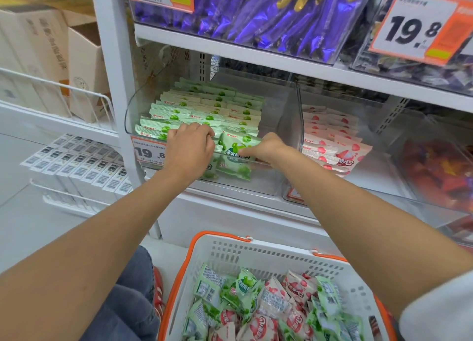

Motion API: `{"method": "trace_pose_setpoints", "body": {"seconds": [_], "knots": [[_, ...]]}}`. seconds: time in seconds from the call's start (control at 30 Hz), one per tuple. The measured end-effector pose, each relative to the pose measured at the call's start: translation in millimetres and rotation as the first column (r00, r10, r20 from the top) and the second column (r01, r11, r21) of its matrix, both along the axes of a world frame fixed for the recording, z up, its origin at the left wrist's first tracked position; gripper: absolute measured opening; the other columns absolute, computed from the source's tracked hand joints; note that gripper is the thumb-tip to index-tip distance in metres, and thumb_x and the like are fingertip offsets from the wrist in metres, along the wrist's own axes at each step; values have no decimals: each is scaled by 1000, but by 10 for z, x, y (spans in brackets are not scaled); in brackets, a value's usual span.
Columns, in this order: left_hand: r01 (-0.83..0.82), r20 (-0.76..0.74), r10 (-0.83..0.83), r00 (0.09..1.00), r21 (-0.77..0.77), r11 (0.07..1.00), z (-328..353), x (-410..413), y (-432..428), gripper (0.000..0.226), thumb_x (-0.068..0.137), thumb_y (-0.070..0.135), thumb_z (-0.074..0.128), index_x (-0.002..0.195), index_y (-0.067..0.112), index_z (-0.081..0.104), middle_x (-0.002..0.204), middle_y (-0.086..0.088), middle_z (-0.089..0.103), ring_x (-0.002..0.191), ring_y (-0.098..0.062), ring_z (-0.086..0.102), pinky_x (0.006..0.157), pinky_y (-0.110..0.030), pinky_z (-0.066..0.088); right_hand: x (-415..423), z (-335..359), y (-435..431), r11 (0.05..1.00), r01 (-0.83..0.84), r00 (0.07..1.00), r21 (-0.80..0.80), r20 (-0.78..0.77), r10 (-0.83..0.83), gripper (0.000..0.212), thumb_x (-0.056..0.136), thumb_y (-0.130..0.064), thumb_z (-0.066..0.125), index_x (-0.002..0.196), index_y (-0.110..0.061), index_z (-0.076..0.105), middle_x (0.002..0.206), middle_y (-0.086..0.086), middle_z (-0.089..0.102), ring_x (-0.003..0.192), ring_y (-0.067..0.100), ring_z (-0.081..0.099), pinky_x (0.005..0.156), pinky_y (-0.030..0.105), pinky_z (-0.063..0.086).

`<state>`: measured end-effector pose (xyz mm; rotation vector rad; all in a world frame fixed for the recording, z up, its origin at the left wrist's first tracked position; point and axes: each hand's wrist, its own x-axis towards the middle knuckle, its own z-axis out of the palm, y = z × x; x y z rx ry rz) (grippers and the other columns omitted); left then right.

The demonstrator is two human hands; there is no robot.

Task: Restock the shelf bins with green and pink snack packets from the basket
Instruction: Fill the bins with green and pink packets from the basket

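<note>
Head view: the left hand (190,142) is curling its fingers over the green packet row (204,108), apparently holding it back to make room, while the right hand (267,148) is pinching an upright green packet (236,146) into the clear bin (286,110).

Partly hidden
Fingers of your right hand (266,148) hide behind the green foil snack packet (236,146); the white plastic basket (256,256) is cropped below.
</note>
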<state>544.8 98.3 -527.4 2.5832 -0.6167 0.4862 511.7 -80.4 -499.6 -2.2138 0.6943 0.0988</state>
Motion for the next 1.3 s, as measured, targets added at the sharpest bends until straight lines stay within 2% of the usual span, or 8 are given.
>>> {"method": "trace_pose_setpoints", "body": {"seconds": [0.3, 0.43, 0.53, 0.67, 0.9, 1.07, 1.17, 1.3], "knots": [[3, 21, -3, 1000, -2, 1000, -6, 3, -14, 31, 99, 21, 38, 118, 19, 63, 118, 0, 64, 111, -24, 51, 96, -40, 31, 12, 40, 119, 990, -91, 989, -104, -126, 78, 77, 81, -43, 75, 134, 2, 40, 106, 7, 51, 91, 23, 58, 82, 32, 55], [-6, 53, 7, 999, -14, 1000, -15, -28, -20, 29, 100, 22, 40, 117, 19, 63, 119, 0, 62, 113, -23, 49, 98, -39, 30, -15, -14, 81, 986, -56, 997, -155, 50, 64, 89, 73, -45, 81, 140, -7, 35, 133, 9, 48, 120, 27, 51, 92, 33, 47], [-4, 138, 10, 990, -40, 999, 43, -155, -75, 22, 97, 23, 47, 110, 18, 65, 112, -1, 63, 109, -24, 49, 94, -39, 33, -123, -11, 99, 934, -14, 921, -357, 358, 151, 62, 79, -32, 77, 131, -11, 50, 126, 9, 51, 119, 26, 48, 101, 36, 42], [72, 112, -54, 992, -165, 984, 79, -539, -183, 12, 93, 20, 52, 93, 16, 63, 88, -1, 63, 83, -23, 55, 71, -39, 45, -559, 40, 175, 877, -38, 766, -480, 549, 333, 9, 87, -13, 61, 96, -10, 61, 93, 1, 55, 81, 21, 56, 73, 37, 47], [155, -587, -2, 809, 210, 966, -705, -1164, -196, 21, 92, 21, 47, 83, 12, 64, 92, -8, 68, 87, -29, 64, 76, -34, 53, -1636, -971, -137, 872, -301, 933, -386, 69, 352, 11, 86, -12, 53, 86, -18, 62, 85, 2, 66, 80, 24, 61, 70, 33, 49], [355, -660, -28, 751, 367, 860, -1238, -1485, -214, 19, 95, 14, 44, 88, 10, 61, 93, -4, 66, 79, -16, 55, 69, -24, 45, -2418, -1997, -419, 878, -446, 850, -174, -389, 355, 37, 88, -6, 56, 123, -16, 61, 125, 6, 61, 112, 22, 59, 92, 33, 49], [408, -714, 35, 700, 439, 800, -1421, -1522, -239, 20, 93, 13, 44, 78, 12, 56, 91, -5, 64, 81, -19, 60, 66, -28, 47, -2386, -2305, -141, 756, -609, 784, -242, -329, 526, 71, 81, 9, 54, 146, -18, 40, 146, 9, 45, 134, 27, 43, 111, 39, 37], [445, -752, 80, 655, 469, 763, -1565, -1565, -265, 24, 94, 13, 47, 107, 7, 66, 117, -7, 63, 101, -23, 63, 85, -34, 54, -2144, -2687, 124, 568, -731, 682, -379, -366, 633, 84, 78, 11, 58, 151, -15, 25, 155, 9, 32, 147, 29, 19, 121, 49, 13]]}}
